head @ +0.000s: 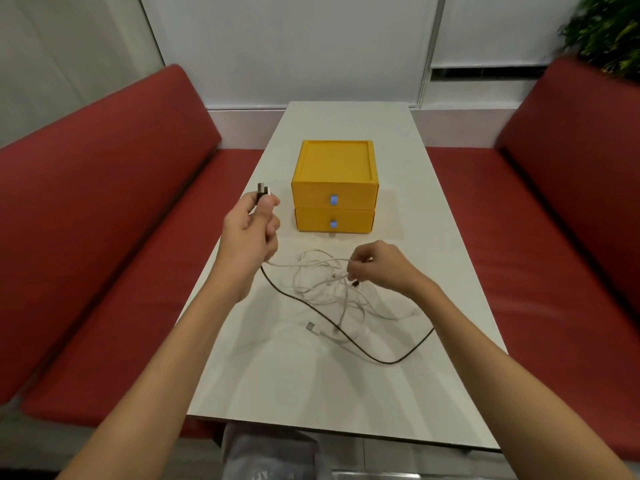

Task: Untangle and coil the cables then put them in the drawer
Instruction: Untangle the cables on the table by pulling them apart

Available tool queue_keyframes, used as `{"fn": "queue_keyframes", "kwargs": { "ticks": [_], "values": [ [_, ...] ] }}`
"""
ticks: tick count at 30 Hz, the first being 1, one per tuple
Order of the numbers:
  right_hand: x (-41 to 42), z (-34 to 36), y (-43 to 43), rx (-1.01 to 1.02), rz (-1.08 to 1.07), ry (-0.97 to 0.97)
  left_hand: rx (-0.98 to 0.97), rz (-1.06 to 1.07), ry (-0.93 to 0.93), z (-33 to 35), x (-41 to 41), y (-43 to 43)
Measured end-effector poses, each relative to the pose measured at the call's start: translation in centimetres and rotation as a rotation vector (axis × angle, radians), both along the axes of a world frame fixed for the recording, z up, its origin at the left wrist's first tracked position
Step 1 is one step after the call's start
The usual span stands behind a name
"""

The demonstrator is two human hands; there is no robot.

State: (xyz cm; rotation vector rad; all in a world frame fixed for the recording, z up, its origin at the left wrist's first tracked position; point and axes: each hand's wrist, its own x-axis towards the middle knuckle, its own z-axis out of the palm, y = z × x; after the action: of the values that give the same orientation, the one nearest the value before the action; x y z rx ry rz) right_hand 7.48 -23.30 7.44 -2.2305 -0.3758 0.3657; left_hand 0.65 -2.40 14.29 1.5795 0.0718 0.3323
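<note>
A tangle of white cables [323, 289] lies on the white table [277, 375], with a black cable [377, 360] looping through it toward the near right. My left hand [251, 233] is raised left of the tangle, shut on the plug ends [263, 192] of a black and a white cable. My right hand [375, 268] pinches white cable strands at the right of the tangle. A loose white USB plug [309, 326] rests on the table in front. Behind the cables stands a yellow two-drawer box [334, 188]; both its drawers are closed.
Red bench seats [104, 220] run along both sides of the narrow table. A green plant [609, 26] stands at the far right. A white wall panel closes off the table's far end. My knees show under the near edge.
</note>
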Motion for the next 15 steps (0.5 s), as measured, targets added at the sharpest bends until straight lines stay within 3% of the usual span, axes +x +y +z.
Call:
{"fn": "queue_keyframes", "kwargs": {
  "ticks": [2,5,7,12,15],
  "values": [
    [0.2,0.5,-0.2,0.274,-0.108,0.152,0.025,-0.028,0.031,-0.3,-0.4,0.1],
    [0.7,1.4,-0.2,0.836,-0.337,0.547,0.057,-0.050,0.082,-0.6,-0.9,0.1],
    [1.2,1.9,-0.3,1.034,-0.389,0.687,0.076,-0.048,0.116,-0.8,-1.1,0.2],
    [2.3,2.9,-1.2,1.226,-0.365,0.871,0.086,-0.038,0.196,-1.5,-1.2,0.8],
    [2.4,3.7,-1.5,1.004,-0.343,0.840,0.109,-0.059,0.241,-1.9,-1.3,0.6]
  ]
}}
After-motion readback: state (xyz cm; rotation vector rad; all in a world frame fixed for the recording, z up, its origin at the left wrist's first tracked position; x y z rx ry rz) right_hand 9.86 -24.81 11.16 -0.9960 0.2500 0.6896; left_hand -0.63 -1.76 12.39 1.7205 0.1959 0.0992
